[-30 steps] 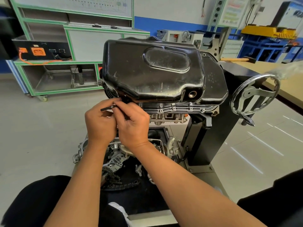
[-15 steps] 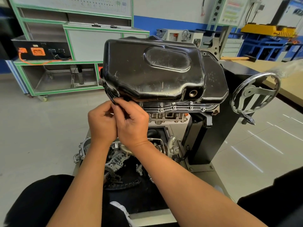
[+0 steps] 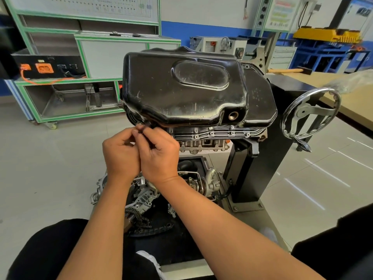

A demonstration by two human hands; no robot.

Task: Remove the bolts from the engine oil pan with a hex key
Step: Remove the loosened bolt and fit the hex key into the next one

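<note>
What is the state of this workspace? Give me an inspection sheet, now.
Surface: grey stand base under the engine, tiled floor around.
Job's things: black oil pan on top of the engine; bolt points along the near flange, bolts or bare holes unclear; hex key at the pan's left near corner, mostly hidden.
Clutter: loose engine parts and a chain on the base.
Hands: left hand and right hand both pinch the hex key.
Cables: orange cable on the far-left cart.
Surroundings: handwheel at right, wooden bench behind.
</note>
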